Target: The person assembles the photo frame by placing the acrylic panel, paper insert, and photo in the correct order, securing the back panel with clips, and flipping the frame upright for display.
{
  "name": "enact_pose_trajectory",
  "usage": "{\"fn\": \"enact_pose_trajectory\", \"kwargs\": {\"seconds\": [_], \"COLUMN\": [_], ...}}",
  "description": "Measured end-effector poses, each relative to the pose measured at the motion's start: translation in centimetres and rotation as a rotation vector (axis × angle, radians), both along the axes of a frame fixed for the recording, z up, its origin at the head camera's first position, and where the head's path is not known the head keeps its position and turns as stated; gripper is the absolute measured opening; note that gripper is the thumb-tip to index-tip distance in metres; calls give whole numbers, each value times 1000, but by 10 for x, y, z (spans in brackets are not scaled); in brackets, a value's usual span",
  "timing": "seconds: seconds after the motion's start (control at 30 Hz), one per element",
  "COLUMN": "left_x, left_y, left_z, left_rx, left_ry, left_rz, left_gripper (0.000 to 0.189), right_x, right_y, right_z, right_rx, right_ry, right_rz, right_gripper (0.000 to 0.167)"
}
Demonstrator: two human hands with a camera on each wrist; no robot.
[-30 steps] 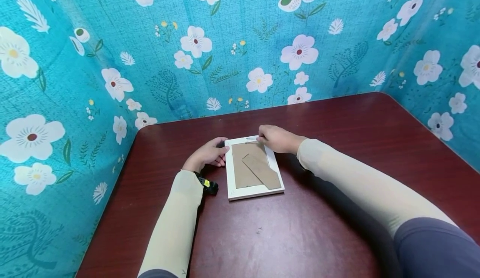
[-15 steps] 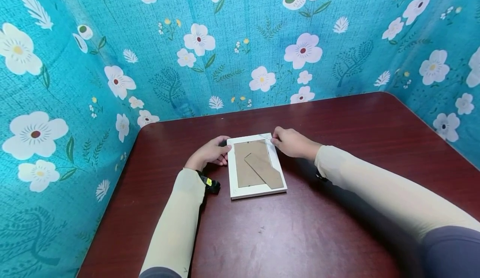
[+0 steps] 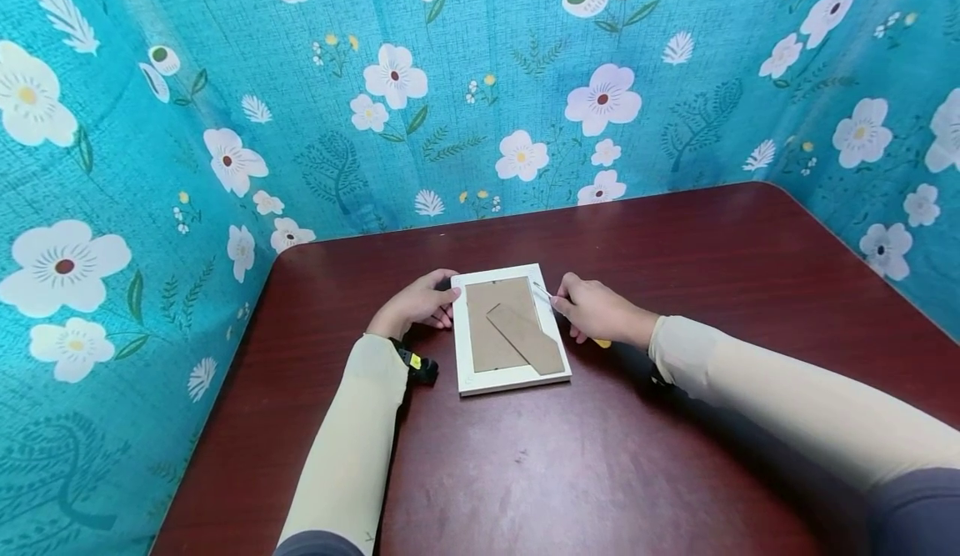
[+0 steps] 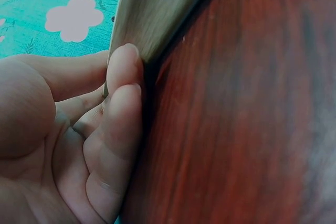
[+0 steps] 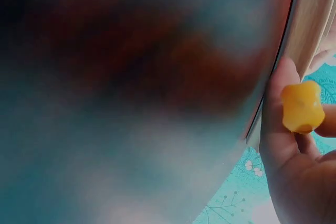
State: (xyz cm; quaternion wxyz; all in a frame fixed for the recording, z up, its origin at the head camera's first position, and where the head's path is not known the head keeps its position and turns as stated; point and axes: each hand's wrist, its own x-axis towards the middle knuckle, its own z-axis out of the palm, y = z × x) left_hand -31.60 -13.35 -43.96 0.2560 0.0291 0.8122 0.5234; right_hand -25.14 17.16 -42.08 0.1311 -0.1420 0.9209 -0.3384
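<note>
A white picture frame lies back side up on the table, showing its brown backing board and fold-out stand. At its left edge, my left hand grips it, thumb on top; in the left wrist view the fingertips press its wooden side. My right hand holds a screwdriver with a yellow handle, whose end faces the right wrist camera. Its thin metal shaft reaches over the frame's right border, the tip near the upper right edge of the backing board.
The dark red wooden table extends all round the frame. Behind and beside it hangs a turquoise flowered curtain. A black strap with a yellow mark sits at the left wrist.
My right hand has moved from the frame's top edge to the right and nearer to me, taking the screwdriver's tip to the right border. The left hand keeps its hold on the frame.
</note>
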Motion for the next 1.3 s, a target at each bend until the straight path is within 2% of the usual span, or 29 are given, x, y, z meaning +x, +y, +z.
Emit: {"fn": "enact_pose_trajectory", "kwargs": {"seconds": [0.47,0.67,0.97,1.3], "left_x": [5,5,4,4], "left_y": [1,0,0,0], "left_z": [3,5,4,3], "left_rx": [-10,-13,-11,-5], "left_ry": [9,7,12,11], "left_rz": [3,0,-3,5], "left_gripper": [39,39,40,40], "right_x": [10,14,19,21], "right_y": [2,5,4,1], "right_z": [5,6,6,4], "right_rx": [-49,-94,-34,-55], "right_ry": [-2,-43,-26,-41], "right_rz": [-7,-12,8,25], "right_gripper": [17,17,19,20]}}
